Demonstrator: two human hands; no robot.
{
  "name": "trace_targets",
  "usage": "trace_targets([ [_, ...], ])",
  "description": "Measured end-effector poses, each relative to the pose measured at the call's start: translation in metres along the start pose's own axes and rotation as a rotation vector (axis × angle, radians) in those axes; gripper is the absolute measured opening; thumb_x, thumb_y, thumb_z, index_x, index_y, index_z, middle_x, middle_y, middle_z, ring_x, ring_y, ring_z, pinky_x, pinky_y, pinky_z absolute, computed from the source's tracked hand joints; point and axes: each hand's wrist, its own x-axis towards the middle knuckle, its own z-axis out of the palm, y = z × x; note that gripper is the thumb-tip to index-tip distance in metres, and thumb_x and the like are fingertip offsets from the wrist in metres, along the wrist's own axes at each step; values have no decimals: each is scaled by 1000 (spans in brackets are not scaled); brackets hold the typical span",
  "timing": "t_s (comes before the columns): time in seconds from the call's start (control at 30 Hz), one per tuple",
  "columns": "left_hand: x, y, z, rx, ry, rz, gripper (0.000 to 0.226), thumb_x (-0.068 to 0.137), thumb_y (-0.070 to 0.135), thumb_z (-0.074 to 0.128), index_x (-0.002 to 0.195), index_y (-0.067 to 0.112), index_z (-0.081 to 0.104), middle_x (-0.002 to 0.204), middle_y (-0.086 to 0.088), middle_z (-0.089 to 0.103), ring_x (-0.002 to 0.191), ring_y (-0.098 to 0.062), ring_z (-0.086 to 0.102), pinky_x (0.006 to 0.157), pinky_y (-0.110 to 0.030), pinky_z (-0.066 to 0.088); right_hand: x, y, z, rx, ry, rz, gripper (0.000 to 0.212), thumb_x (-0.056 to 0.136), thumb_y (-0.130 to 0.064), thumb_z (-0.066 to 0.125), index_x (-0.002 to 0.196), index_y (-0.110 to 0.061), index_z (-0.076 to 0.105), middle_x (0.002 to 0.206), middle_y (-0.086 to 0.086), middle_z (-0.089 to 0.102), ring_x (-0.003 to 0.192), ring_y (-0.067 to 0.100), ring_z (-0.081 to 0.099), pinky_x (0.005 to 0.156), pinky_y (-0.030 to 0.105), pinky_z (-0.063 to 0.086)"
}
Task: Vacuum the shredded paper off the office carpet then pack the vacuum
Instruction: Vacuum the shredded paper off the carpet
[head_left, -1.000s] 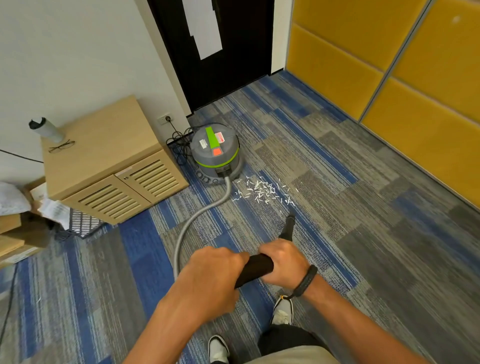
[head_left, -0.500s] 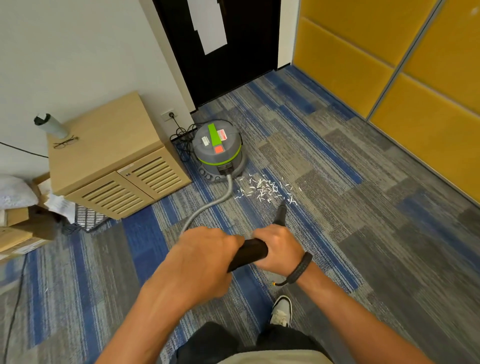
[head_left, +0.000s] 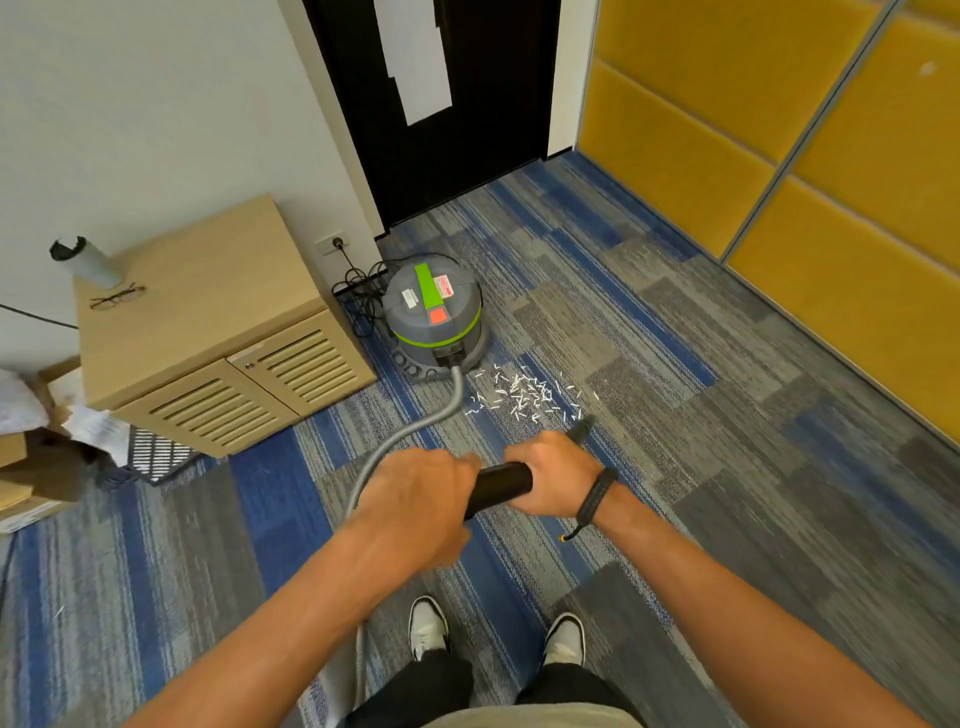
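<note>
Beyond right hand (head_left: 553, 480): shredded paper (head_left: 524, 392).

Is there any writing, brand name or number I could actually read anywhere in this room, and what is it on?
Nothing here can be read.
Red and white sticker on the vacuum's lid: print too small and blurred.
White sticker beside the green handle: print blurred.
Orange patch on the lid: no text visible.
White sheets on the black door: they look blank.
Loose papers left of the wooden cabinet: too blurred.

Grey vacuum (head_left: 434, 317) with green band, white shredded paper (head_left: 524, 393), blue-grey striped carpet (head_left: 675, 364), yellow wall panels (head_left: 727, 130)
</note>
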Motion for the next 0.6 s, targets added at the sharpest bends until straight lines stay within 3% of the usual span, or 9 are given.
trace_targets([
  [0.2, -9, -47, 16, 40, -38, -68, 36, 92, 22, 62, 128, 28, 56, 100, 1, 68, 85, -19, 65, 63, -32, 43, 40, -29, 24, -50, 0, -15, 16, 73, -27, 74, 67, -23, 59, 59, -4, 64, 54, 17, 62, 52, 22, 40],
  [0.37, -18, -86, 20, 3, -46, -55, 36, 92, 19, 63, 127, 27, 57, 101, 2, 68, 81, -17, 61, 66, -30, 45, 66, -50, 39, -80, 25, 2, 17, 74, -24, 77, 69, -21, 61, 62, -2, 65, 55, 17, 60, 54, 18, 31],
  [0.6, -43, -137, 30, -10, -38, -64, 30, 95, 20, 60, 124, 28, 58, 102, 2, 68, 88, -19, 67, 66, -31, 44, 103, -87, 67, -44, 8, -40, 16, 73, -23, 77, 69, -20, 62, 62, -3, 64, 55, 12, 58, 55, 18, 34],
])
